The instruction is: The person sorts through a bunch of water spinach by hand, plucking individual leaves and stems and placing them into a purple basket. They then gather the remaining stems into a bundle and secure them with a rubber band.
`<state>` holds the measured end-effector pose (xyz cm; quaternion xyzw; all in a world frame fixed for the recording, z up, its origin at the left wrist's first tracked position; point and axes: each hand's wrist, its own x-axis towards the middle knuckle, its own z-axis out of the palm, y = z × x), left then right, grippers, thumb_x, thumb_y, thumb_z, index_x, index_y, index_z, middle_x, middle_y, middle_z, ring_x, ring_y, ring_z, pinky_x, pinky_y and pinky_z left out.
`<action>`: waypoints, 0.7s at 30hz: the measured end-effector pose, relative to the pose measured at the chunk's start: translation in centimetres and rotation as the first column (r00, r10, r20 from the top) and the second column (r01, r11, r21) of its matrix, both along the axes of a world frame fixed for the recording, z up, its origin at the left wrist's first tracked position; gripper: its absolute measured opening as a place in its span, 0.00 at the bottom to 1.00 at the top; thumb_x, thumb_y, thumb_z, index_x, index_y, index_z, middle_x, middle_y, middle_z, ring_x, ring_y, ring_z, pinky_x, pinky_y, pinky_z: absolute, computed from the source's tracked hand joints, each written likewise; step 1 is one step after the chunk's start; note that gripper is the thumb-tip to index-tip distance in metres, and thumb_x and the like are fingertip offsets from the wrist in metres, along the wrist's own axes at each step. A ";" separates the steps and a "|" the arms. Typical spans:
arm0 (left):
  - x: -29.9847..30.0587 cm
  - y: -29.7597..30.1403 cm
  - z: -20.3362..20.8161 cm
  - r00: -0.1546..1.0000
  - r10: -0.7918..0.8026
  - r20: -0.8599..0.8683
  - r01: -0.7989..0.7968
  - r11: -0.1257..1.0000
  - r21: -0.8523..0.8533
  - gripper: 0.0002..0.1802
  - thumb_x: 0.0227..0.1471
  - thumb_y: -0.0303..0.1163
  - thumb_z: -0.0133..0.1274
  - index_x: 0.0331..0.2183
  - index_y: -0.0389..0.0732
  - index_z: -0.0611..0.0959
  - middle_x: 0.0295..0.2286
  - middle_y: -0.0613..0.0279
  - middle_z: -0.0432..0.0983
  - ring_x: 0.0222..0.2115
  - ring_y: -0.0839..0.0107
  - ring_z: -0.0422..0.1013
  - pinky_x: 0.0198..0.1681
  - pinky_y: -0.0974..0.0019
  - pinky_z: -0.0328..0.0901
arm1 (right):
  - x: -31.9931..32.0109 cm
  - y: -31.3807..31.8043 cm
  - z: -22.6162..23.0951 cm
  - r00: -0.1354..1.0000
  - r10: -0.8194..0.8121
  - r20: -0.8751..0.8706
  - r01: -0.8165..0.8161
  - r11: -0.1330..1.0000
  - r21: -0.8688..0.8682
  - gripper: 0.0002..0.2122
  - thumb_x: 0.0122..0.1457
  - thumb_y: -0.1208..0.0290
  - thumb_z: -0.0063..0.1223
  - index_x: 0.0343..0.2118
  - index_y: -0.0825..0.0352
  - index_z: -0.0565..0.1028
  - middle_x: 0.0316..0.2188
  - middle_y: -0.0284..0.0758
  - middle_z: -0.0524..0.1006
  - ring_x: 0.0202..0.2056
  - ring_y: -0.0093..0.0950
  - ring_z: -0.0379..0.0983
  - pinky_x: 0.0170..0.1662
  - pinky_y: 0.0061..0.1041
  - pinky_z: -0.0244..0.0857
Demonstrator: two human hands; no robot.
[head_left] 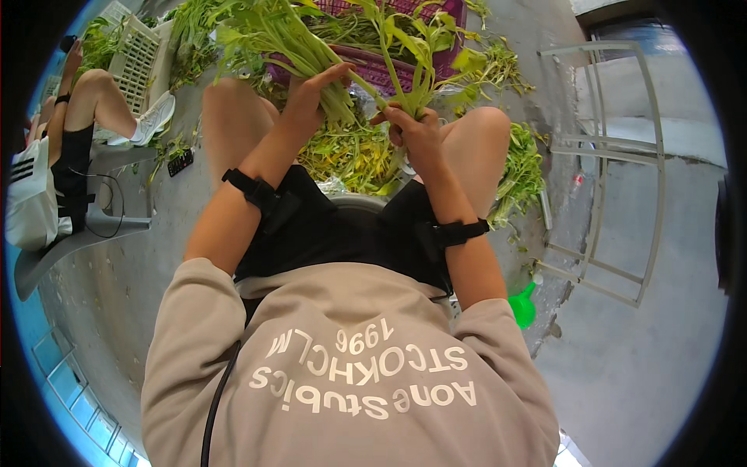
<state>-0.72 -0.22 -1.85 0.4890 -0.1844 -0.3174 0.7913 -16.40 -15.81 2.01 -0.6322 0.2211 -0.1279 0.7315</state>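
My left hand (313, 92) is closed round a thick bunch of leafy green stalks (292, 39) that look like celery, leaves pointing away from me and cut ends hanging below the hand. To its right, my right hand (416, 134) pinches a smaller leafy stalk (420, 82), its leaves spreading upward. One pale stalk from the left bunch reaches across to the right fingertips. Between my knees, under both hands, lies a heap of green and yellowed leaves (350, 159). Just beyond the hands stands a purple crate (373, 61) with more greens inside.
Loose greens (517, 175) lie beside my right knee, near a green funnel (524, 307). A metal frame (660, 148) stands at the right. At the left, another person (66, 171) sits near a cream crate (140, 66); a black handset (180, 162) lies on the floor.
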 end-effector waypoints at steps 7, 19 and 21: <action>0.1 -0.3 1.5 0.990 0.108 -0.087 -0.116 0.989 -0.093 0.18 0.58 0.29 0.59 0.50 0.38 0.77 0.39 0.58 0.81 0.37 0.71 0.76 0.37 0.66 0.72 | 0.0 -1.2 -1.1 0.988 0.153 0.015 -0.135 0.816 0.562 0.11 0.63 0.69 0.51 0.42 0.72 0.76 0.31 0.42 0.81 0.18 0.18 0.61 0.22 0.18 0.55; -0.2 -0.2 1.2 0.993 0.032 -0.113 -0.046 0.991 -0.126 0.18 0.59 0.29 0.59 0.50 0.38 0.77 0.42 0.57 0.81 0.36 0.74 0.75 0.39 0.66 0.72 | 0.3 -0.9 -2.5 0.992 0.126 0.012 -0.107 0.784 0.611 0.09 0.58 0.76 0.56 0.40 0.72 0.74 0.30 0.39 0.77 0.17 0.19 0.62 0.21 0.18 0.55; -0.5 -0.3 1.3 0.991 0.010 -0.133 -0.028 0.990 -0.135 0.19 0.59 0.29 0.58 0.51 0.38 0.76 0.42 0.57 0.81 0.36 0.74 0.74 0.39 0.66 0.72 | 0.4 -0.5 -2.4 0.994 0.105 -0.014 -0.079 0.816 0.573 0.08 0.57 0.77 0.56 0.39 0.72 0.75 0.28 0.38 0.77 0.17 0.18 0.62 0.21 0.18 0.55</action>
